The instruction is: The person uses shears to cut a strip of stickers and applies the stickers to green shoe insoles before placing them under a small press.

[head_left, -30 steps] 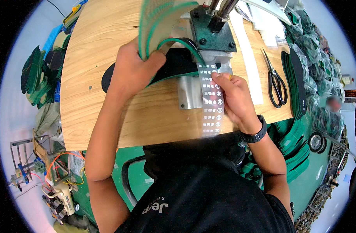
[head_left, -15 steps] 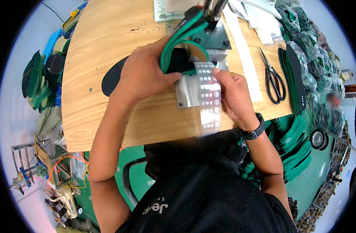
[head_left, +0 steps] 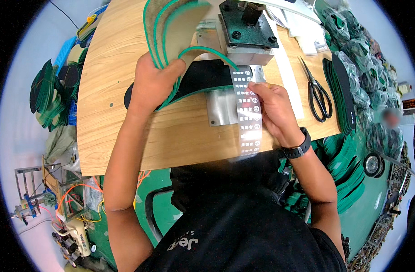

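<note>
My left hand (head_left: 155, 84) grips a fanned stack of beige insoles with green edges (head_left: 171, 27), lifted over the wooden table (head_left: 107, 122). One black insole with a green rim (head_left: 203, 77) lies flat under the green press machine (head_left: 246, 27). My right hand (head_left: 271, 109) pinches a shiny silver label strip (head_left: 247, 122) that runs from the press down past the table's front edge, over a metal plate (head_left: 218, 109).
Black scissors (head_left: 318, 97) lie right of the press, beside a white strip. More black and green insoles (head_left: 341, 90) stand at the table's right edge. Piles of green insoles (head_left: 46, 95) lie on the floor at left and right. Bagged goods fill the upper right.
My left hand has raised and fanned the insole stack upward off the press area. The black insole now lies exposed under the press. My right hand stays on the strip.
</note>
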The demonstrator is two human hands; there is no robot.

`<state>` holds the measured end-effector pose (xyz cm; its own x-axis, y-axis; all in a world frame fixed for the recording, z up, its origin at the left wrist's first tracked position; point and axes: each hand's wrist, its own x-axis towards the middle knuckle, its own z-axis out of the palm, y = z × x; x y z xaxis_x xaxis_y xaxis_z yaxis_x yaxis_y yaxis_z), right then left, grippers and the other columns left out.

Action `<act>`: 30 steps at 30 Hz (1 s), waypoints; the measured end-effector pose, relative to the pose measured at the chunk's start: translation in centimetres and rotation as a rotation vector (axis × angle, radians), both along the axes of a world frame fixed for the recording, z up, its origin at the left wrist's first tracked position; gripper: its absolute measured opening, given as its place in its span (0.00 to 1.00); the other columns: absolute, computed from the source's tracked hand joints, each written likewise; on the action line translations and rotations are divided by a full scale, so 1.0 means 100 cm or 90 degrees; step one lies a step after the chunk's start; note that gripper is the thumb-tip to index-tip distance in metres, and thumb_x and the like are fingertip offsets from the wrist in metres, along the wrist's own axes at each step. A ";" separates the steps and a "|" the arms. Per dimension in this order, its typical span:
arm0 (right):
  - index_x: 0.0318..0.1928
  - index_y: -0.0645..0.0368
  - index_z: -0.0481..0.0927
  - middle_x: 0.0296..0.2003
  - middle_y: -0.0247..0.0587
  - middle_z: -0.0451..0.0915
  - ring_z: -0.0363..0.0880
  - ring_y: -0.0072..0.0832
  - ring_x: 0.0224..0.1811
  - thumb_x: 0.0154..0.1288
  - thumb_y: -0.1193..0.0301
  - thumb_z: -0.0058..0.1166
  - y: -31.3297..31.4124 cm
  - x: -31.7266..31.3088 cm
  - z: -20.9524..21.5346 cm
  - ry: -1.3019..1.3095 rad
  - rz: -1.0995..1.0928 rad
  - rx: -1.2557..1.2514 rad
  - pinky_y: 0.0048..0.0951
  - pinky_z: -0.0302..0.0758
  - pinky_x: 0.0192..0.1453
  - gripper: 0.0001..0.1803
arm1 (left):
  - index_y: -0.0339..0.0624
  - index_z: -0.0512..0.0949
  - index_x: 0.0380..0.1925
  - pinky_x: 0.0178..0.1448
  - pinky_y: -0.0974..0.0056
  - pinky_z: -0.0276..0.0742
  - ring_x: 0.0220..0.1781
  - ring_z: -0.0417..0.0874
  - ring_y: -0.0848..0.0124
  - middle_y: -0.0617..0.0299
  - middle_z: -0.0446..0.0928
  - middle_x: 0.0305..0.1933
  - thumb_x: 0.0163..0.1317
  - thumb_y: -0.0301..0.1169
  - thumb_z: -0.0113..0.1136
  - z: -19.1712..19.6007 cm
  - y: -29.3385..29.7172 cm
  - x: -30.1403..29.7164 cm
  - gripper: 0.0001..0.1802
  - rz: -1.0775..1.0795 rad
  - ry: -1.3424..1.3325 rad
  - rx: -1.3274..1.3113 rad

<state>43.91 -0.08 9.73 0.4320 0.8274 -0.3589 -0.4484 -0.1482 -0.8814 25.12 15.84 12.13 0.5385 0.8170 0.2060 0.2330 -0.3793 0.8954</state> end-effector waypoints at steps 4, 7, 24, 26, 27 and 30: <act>0.27 0.66 0.77 0.21 0.40 0.79 0.76 0.21 0.18 0.64 0.72 0.50 0.001 0.001 -0.002 -0.037 0.025 -0.020 0.19 0.72 0.23 0.10 | 0.35 0.75 0.26 0.31 0.68 0.70 0.24 0.69 0.77 0.65 0.73 0.20 0.51 0.29 0.57 0.000 -0.005 0.004 0.07 0.006 -0.057 -0.020; 0.27 0.66 0.76 0.22 0.41 0.79 0.76 0.21 0.18 0.64 0.72 0.50 0.002 -0.001 0.000 -0.043 0.024 -0.019 0.19 0.71 0.21 0.11 | 0.36 0.76 0.27 0.31 0.68 0.70 0.24 0.69 0.77 0.66 0.73 0.21 0.50 0.29 0.57 -0.001 -0.006 0.004 0.07 0.022 -0.040 0.018; 0.20 0.62 0.75 0.17 0.35 0.76 0.72 0.18 0.16 0.65 0.66 0.52 0.004 -0.006 0.001 -0.098 0.026 -0.062 0.17 0.63 0.18 0.17 | 0.48 0.68 0.59 0.57 0.59 0.72 0.54 0.77 0.53 0.46 0.77 0.50 0.43 0.32 0.70 0.002 -0.016 0.016 0.39 -0.139 0.212 0.167; 0.20 0.61 0.75 0.17 0.34 0.75 0.71 0.17 0.16 0.65 0.66 0.52 0.003 -0.003 0.000 -0.108 0.031 -0.061 0.17 0.63 0.18 0.17 | 0.48 0.69 0.59 0.56 0.58 0.72 0.52 0.77 0.50 0.46 0.77 0.49 0.42 0.32 0.70 0.003 -0.020 0.017 0.39 -0.113 0.242 0.192; 0.21 0.61 0.76 0.17 0.33 0.75 0.71 0.17 0.17 0.65 0.66 0.52 0.004 -0.004 -0.001 -0.108 0.042 -0.048 0.17 0.64 0.19 0.16 | 0.48 0.69 0.59 0.56 0.58 0.72 0.51 0.77 0.49 0.46 0.78 0.48 0.42 0.32 0.70 0.004 -0.021 0.017 0.38 -0.101 0.257 0.206; 0.25 0.61 0.78 0.21 0.34 0.77 0.73 0.17 0.21 0.64 0.68 0.52 0.003 0.004 -0.011 -0.148 0.100 0.007 0.18 0.67 0.23 0.12 | 0.48 0.72 0.52 0.44 0.55 0.76 0.39 0.80 0.51 0.50 0.80 0.35 0.42 0.32 0.66 0.000 -0.019 0.014 0.31 -0.081 0.194 0.233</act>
<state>44.32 0.21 8.61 0.3676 0.8943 -0.2550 -0.2055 -0.1893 -0.9602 26.50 13.95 12.14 0.7104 0.6439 0.2841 0.3952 -0.6989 0.5961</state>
